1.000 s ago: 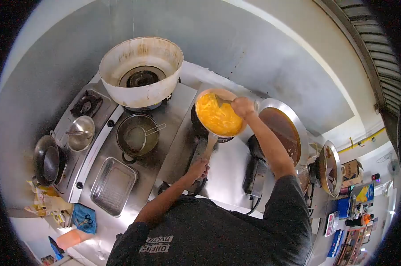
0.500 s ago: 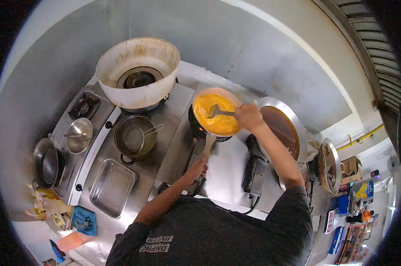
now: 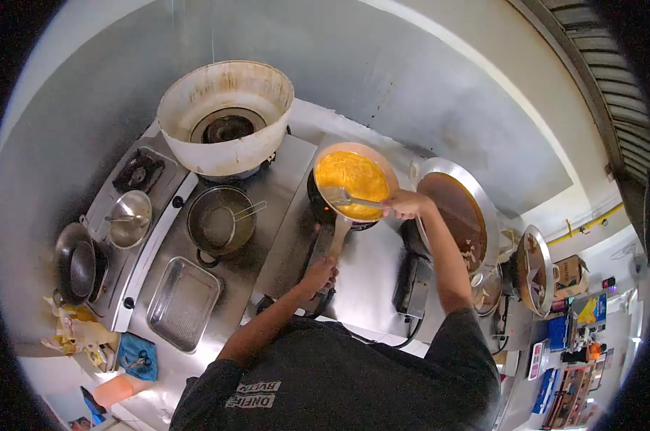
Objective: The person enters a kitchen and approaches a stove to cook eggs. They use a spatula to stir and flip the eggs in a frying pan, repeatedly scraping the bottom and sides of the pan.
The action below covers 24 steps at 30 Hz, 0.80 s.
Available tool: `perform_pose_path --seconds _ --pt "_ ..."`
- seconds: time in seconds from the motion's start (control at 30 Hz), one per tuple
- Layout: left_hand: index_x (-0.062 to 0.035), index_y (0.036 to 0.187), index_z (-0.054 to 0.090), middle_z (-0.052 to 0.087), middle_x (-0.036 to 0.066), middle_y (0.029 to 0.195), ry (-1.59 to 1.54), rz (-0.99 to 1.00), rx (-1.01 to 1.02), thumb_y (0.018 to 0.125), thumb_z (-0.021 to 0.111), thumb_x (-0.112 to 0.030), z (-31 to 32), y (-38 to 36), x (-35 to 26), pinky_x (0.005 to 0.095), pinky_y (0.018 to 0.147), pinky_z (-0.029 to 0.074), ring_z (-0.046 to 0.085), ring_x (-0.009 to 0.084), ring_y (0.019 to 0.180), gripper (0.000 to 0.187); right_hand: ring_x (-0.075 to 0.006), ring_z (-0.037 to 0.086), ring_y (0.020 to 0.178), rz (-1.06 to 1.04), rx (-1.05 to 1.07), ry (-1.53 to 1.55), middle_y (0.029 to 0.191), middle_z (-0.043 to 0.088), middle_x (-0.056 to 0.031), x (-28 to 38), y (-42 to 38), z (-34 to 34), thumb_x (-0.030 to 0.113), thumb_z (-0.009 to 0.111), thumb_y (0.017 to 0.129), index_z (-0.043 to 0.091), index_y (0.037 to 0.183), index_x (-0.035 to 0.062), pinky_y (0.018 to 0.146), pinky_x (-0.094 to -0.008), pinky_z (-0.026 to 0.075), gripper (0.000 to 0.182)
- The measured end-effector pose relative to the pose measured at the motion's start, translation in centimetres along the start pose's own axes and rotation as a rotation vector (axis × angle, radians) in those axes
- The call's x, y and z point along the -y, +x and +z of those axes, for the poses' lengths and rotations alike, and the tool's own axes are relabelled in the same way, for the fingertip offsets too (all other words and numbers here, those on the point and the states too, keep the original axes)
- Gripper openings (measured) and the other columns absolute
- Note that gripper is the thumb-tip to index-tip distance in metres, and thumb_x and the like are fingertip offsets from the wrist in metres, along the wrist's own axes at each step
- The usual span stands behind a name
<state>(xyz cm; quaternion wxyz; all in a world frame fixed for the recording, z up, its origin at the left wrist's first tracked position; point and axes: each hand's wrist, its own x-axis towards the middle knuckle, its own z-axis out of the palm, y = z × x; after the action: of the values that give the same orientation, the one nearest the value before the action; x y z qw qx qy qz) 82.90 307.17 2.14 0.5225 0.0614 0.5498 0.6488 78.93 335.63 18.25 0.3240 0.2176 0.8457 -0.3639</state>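
Observation:
A frying pan (image 3: 393,172) with a pale rim sits over a dark burner, its handle pointing toward me. Yellow egg mixture (image 3: 352,174), with paler streaks, covers the pan's inside. My left hand (image 3: 321,276) is closed round the pan handle. In my right hand (image 3: 407,205) is a grey spatula (image 3: 343,196); its slotted-looking blade lies at the near left edge of the egg, and its shaft crosses the near rim of the pan. The fingers of my right hand are wrapped round the spatula's end.
Right of the pan stands a large pot (image 3: 451,208) of brown liquid. To the left are a dark wok (image 3: 221,244) holding a strainer, a wire-mesh tray (image 3: 184,304) and a tall white ring (image 3: 228,154) around a burner. A blue cloth (image 3: 137,357) lies lower left.
My right hand has come down and a little to the right, drawing the spatula from the middle of the egg to its near side. My left hand stays on the handle.

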Motion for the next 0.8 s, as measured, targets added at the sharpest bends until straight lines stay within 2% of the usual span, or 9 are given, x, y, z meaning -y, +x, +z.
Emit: perform_pose_path --seconds 0.2,0.33,0.4,0.53,0.6,0.63,0.7,0.73,0.8 --pt "-0.0139 0.079 0.042 0.045 -0.001 0.066 0.030 0.068 0.013 0.090 0.034 -0.037 0.6 -1.4 -1.4 0.0241 0.050 0.039 0.045 0.0094 0.057 0.026 -0.0090 0.031 0.032 0.020 -0.178 -0.006 0.047 0.040 -0.0001 2.8 2.0 2.6 0.033 0.042 0.083 0.054 0.078 0.0051 0.031 -0.0233 0.026 0.031" --pt "-0.0146 0.077 0.042 0.045 -0.001 0.066 0.027 0.020 -0.034 0.090 0.034 -0.036 0.9 -1.8 -2.0 0.0243 0.051 0.040 0.045 0.0098 0.057 0.026 -0.0103 0.035 0.033 0.049 -0.236 0.019 0.049 0.042 -0.0019 3.9 4.2 3.4 0.032 0.041 0.082 0.054 0.077 0.0052 0.031 -0.0245 0.028 0.030" --pt "-0.0149 0.080 0.043 0.046 -0.001 0.066 -0.007 -0.020 -0.027 0.090 0.034 -0.035 1.1 -2.4 -2.5 0.0248 0.051 0.040 0.045 0.0100 0.057 0.023 -0.0127 0.039 0.033 -0.080 -0.310 -0.066 0.049 0.044 -0.0033 4.0 4.8 3.5 0.028 0.041 0.083 0.053 0.076 0.0052 0.031 -0.0267 0.029 0.026" --pt "-0.0146 0.084 0.043 0.046 -0.001 0.067 -0.026 -0.019 0.043 0.089 0.034 -0.034 0.3 -1.1 -1.2 0.0249 0.051 0.040 0.045 0.0101 0.057 0.022 -0.0139 0.042 0.034 -0.017 -0.346 0.096 0.049 0.045 -0.0040 -2.3 11.7 1.0 0.025 0.042 0.083 0.053 0.076 0.0052 0.031 -0.0275 0.031 0.024" --pt "-0.0140 0.087 0.043 0.046 -0.001 0.067 0.034 0.011 0.018 0.089 0.034 -0.035 0.2 -1.2 -1.2 0.0249 0.049 0.040 0.044 0.0101 0.056 0.023 -0.0203 0.048 0.039 -0.661 -0.508 -0.638 0.052 0.051 -0.0093 -6.9 14.1 -1.1 0.020 0.046 0.081 0.056 0.074 0.0041 0.034 -0.0304 0.036 0.020" --pt "-0.0140 0.087 0.043 0.046 -0.001 0.067 0.034 0.012 0.019 0.089 0.034 -0.035 0.1 -1.0 -1.0 0.0249 0.049 0.040 0.044 0.0101 0.056 0.023 -0.0203 0.048 0.039 -0.661 -0.508 -0.639 0.052 0.051 -0.0093 -6.7 13.0 -1.6 0.020 0.046 0.081 0.056 0.074 0.0041 0.034 -0.0304 0.036 0.020" --pt "-0.0137 0.086 0.043 0.045 -0.002 0.066 -0.026 0.029 0.061 0.089 0.034 -0.035 -0.2 -0.4 -0.4 0.0251 0.049 0.040 0.044 0.0100 0.055 0.023 -0.0280 0.059 0.056 -0.450 -0.489 -1.035 0.063 0.059 -0.0174 -4.3 7.9 -2.8 0.023 0.053 0.076 0.061 0.075 0.0024 0.048 -0.0360 0.046 0.022" --pt "-0.0137 0.086 0.043 0.045 -0.002 0.066 -0.028 0.028 0.064 0.089 0.034 -0.035 -0.2 -0.3 -0.4 0.0251 0.049 0.040 0.044 0.0100 0.055 0.023 -0.0280 0.059 0.056 -0.447 -0.487 -1.036 0.063 0.059 -0.0174 -2.6 5.0 -2.7 0.023 0.053 0.076 0.061 0.075 0.0024 0.048 -0.0360 0.046 0.022" --pt "-0.0138 0.085 0.043 0.046 -0.002 0.066 -0.019 0.002 0.027 0.089 0.034 -0.034 -0.2 -0.2 -0.3 0.0252 0.047 0.039 0.044 0.0098 0.054 0.023 -0.0319 0.060 0.078 0.049 -0.750 -0.627 0.079 0.061 -0.0209 1.6 -1.4 -1.4 0.027 0.055 0.073 0.064 0.078 0.0027 0.068 -0.0400 0.048 0.027"
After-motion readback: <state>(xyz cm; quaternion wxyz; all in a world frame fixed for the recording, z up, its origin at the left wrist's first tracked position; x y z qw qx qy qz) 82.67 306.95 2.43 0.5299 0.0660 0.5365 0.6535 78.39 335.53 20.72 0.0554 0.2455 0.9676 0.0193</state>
